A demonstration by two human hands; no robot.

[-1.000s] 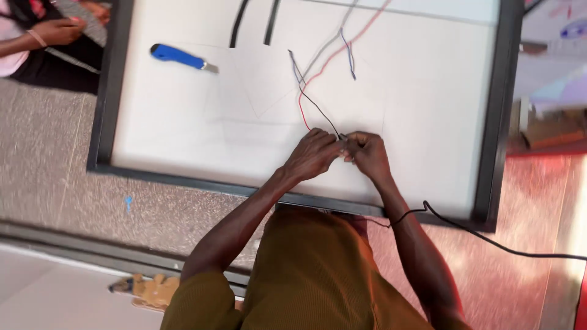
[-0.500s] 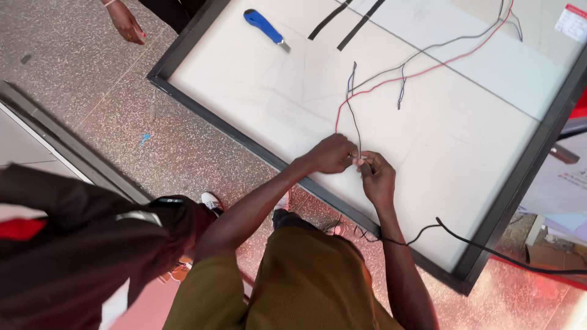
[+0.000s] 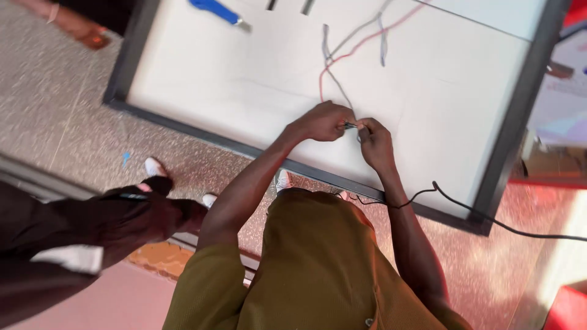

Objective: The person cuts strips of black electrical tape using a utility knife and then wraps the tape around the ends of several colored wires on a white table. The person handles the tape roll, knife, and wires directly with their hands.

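Thin, limp wire ends (image 3: 350, 125) at frame centre: I am pinching them, left hand (image 3: 323, 121) and right hand (image 3: 374, 139), each grip clamped near the tips; light, easily kinked.

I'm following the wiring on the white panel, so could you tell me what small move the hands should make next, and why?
Probably a small twist of the wire ends together. The left hand and right hand meet fingertip to fingertip over the panel, pinching those ends between them, and the grey wire runs slack up the panel. Whether the ends are already joined is too small to tell.
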